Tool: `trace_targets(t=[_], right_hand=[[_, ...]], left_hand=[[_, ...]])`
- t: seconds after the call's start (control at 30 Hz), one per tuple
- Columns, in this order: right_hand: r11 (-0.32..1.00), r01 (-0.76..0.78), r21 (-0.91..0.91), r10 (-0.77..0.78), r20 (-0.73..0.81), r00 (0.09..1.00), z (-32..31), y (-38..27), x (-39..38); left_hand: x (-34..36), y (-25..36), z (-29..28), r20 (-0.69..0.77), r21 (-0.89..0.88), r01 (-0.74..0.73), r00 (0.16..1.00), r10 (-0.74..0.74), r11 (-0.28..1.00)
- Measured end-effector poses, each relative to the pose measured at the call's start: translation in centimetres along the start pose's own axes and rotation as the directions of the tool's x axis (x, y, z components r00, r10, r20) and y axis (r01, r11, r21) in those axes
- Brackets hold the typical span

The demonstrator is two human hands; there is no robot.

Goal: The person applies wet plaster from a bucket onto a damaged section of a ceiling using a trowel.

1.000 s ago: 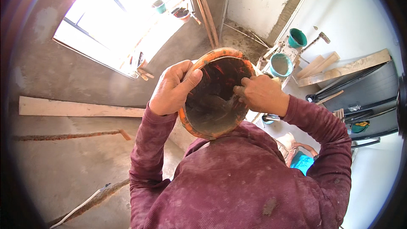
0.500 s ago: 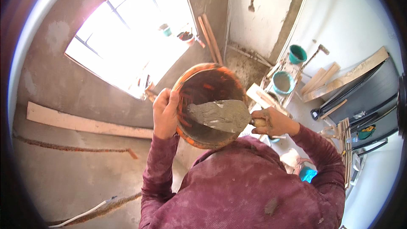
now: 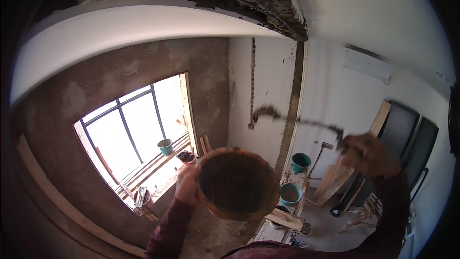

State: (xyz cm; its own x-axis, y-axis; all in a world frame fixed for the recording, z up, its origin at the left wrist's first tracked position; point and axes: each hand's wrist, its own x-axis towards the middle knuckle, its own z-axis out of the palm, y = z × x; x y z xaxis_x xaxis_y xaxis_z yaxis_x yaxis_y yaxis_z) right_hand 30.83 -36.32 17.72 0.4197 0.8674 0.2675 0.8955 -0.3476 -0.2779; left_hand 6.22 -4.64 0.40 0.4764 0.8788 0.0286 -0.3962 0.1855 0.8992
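Note:
My left hand [image 3: 186, 184] grips the left rim of an orange, mortar-stained bucket [image 3: 237, 182], tilted with its dark inside facing me. What lies inside is too dark to tell. At the right, my right hand [image 3: 368, 156] is raised and closed around a trowel [image 3: 341, 140], blurred by motion. From the trowel a thin dark streak of wet mortar [image 3: 266, 112] stretches leftward through the air, thickest at its left end. The blade's outline cannot be made out clearly.
Green buckets [image 3: 301, 162] and a teal-rimmed bucket [image 3: 292, 193] stand on a plank platform at right. A window [image 3: 129, 129] at left has buckets on its sill. Boards and dark panels [image 3: 397, 134] lean on the right wall. A broken ceiling edge [image 3: 230, 0] hangs overhead.
My view has tilted up. The trowel, which lay loaded with mortar over the bucket, has swung up and right with my right hand; mortar now trails in the air. My left hand keeps the bucket.

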Motion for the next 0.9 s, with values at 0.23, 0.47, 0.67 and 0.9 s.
trace_targets(t=[0.23,0.47,0.67,0.9], right_hand=[[0.980,-0.007,0.201,0.077,-0.343,0.936,-9.6,-4.0,0.2],[0.991,0.033,-0.127,-0.079,-0.369,0.926,-13.5,-8.7,0.5],[0.987,0.102,-0.126,-0.143,-0.383,0.913,-13.4,-9.9,2.0],[0.989,0.078,-0.126,-0.118,-0.351,0.929,-12.8,-12.1,2.8]], left_hand=[[6.6,5.8,4.2,0.182,-0.029,-0.178,0.967,0.180,0.984],[9.6,11.9,9.1,0.270,-0.190,-0.265,0.912,0.309,0.945],[9.4,12.9,10.3,0.357,-0.319,-0.209,0.877,0.321,0.924],[16.7,13.0,9.3,0.422,-0.119,-0.630,0.668,0.613,0.768]])
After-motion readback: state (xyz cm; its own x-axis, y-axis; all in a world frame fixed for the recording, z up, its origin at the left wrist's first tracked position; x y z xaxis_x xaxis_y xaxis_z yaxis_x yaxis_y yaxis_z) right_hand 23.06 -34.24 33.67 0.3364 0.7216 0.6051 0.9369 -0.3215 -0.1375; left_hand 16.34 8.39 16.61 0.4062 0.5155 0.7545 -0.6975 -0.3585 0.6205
